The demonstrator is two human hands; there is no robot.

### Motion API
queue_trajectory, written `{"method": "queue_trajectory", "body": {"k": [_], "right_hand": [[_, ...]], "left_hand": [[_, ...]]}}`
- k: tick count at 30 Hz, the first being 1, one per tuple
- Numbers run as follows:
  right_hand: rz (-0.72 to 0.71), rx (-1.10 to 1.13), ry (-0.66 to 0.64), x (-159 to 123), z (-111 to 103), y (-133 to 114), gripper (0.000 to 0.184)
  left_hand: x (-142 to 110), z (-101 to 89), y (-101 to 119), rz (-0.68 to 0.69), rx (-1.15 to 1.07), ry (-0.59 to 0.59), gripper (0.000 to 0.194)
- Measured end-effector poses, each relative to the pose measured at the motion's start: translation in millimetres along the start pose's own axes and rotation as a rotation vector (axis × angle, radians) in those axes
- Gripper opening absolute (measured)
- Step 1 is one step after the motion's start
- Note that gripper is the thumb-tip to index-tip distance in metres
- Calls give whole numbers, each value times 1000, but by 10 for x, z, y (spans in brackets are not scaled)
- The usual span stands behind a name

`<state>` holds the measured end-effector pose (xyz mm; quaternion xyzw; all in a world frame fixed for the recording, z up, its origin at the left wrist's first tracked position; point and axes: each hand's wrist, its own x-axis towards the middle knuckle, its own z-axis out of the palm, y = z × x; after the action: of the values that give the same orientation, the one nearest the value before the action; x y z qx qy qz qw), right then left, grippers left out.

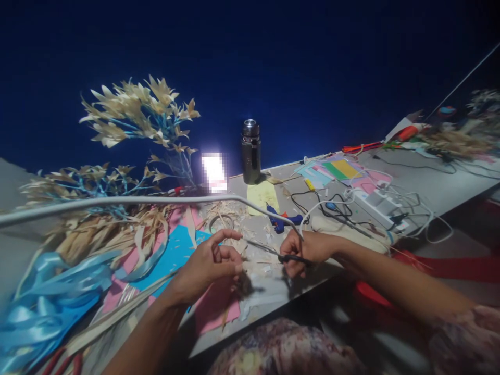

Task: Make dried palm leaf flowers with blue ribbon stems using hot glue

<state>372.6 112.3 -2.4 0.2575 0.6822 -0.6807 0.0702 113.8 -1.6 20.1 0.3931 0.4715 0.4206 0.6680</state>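
Observation:
My right hand [299, 252] is closed around the dark handles of a pair of scissors [263, 247], whose thin blades point left toward my other hand. My left hand [213, 265] has its index finger stretched toward the blade tips, while the thumb and other fingers are curled together. Whatever lies between those fingers is too small or hidden to make out. Below both hands are pink paper [219, 307] and pale scraps on the table. A blue glue gun [283, 220] lies just beyond my right hand.
A white cable [156, 200] crosses in front, left to right. Dried-husk flowers [136, 112], light-blue ribbon [50, 297] and husk strips [86, 234] crowd the left. A dark flask [251, 153] stands at the back; a power strip [380, 208] with tangled cords lies right.

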Motion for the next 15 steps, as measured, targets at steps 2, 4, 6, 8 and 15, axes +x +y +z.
{"method": "queue_trajectory", "body": {"k": [2, 4, 6, 8, 15], "right_hand": [[-79, 83, 150, 47, 80, 5, 50], [-133, 185, 251, 109, 183, 14, 51], [-180, 228, 275, 177, 293, 34, 56], [-248, 217, 251, 254, 397, 57, 61], [-407, 615, 635, 628, 727, -91, 51]], "left_hand": [[15, 86, -44, 89, -89, 130, 58], [22, 193, -78, 188, -208, 297, 56], [15, 294, -95, 260, -315, 439, 55], [2, 369, -99, 295, -369, 512, 54], [102, 498, -259, 369, -484, 636, 45]]}}
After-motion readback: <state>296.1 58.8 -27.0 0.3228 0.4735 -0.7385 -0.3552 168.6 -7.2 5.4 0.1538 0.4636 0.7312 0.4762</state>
